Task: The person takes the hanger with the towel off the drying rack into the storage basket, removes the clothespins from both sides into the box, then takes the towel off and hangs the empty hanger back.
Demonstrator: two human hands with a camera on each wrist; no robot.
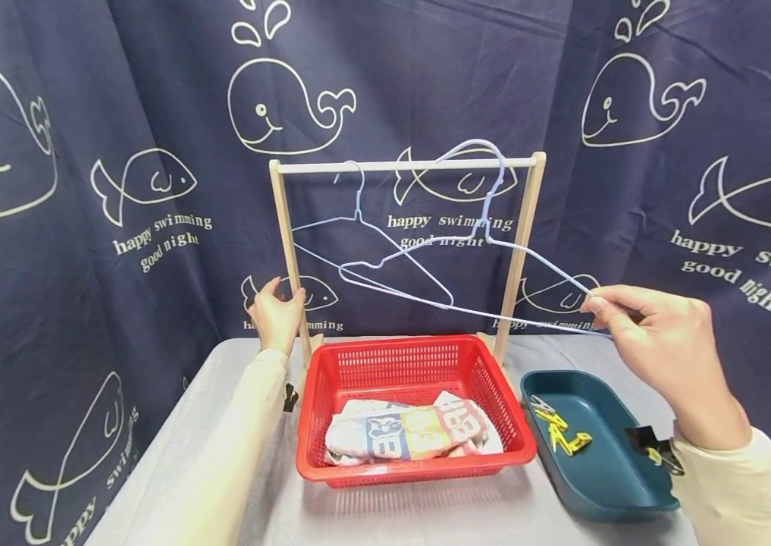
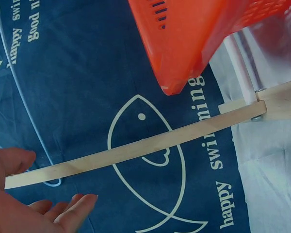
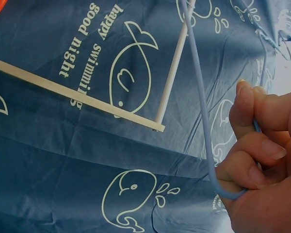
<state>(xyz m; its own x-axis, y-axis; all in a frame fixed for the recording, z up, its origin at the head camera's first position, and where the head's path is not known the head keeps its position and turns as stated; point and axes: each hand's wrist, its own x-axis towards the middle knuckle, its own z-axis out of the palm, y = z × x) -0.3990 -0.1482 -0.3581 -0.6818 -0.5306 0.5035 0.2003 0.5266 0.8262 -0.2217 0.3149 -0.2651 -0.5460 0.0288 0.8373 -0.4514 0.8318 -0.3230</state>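
Note:
My right hand [image 1: 668,349] grips one end of a lavender wire hanger [image 1: 549,264], thumb and fingers closed round its corner, as the right wrist view also shows. The hanger is held up in front of a wooden rack, its hook overlapping the top bar [image 1: 399,165] in the head view. A blue hanger [image 1: 404,254] hangs from that bar on the left. My left hand [image 1: 277,312] is at the rack's left post [image 1: 287,227]; in the left wrist view, thumb and straight fingers [image 2: 80,208] stand apart on either side of the post.
A red basket [image 1: 419,476] with folded printed cloth [image 1: 402,432] stands before the rack. Right of it, a dark teal tray [image 1: 620,432] holds several yellow and grey clothespins [image 1: 556,428]. Behind hangs a navy curtain [image 1: 426,76] with whale and fish prints.

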